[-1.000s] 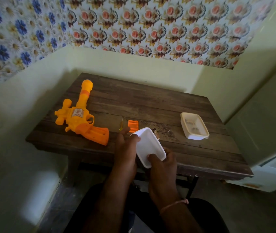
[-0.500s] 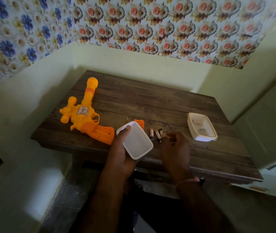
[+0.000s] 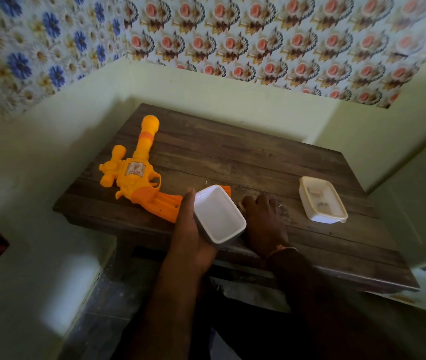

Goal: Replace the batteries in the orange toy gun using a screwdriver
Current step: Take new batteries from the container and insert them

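Orange toy gun (image 3: 139, 178) lies flat at the counter's (image 3: 232, 157) nine o'clock — yellow barrel towards twelve, grip open. Left hand (image 3: 188, 229) grips a white tub (image 3: 218, 214); right hand (image 3: 263, 219) presses down, fingers spread — perhaps over batteries.

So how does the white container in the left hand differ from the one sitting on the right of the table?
The held container is lifted and tilted in the left hand, while the lidded container rests flat on the table, untouched. The held container is open and looks empty; the lidded container is closed, with small items dimly visible through its translucent lid. Both are white, rectangular, round-cornered plastic tubs of similar size.
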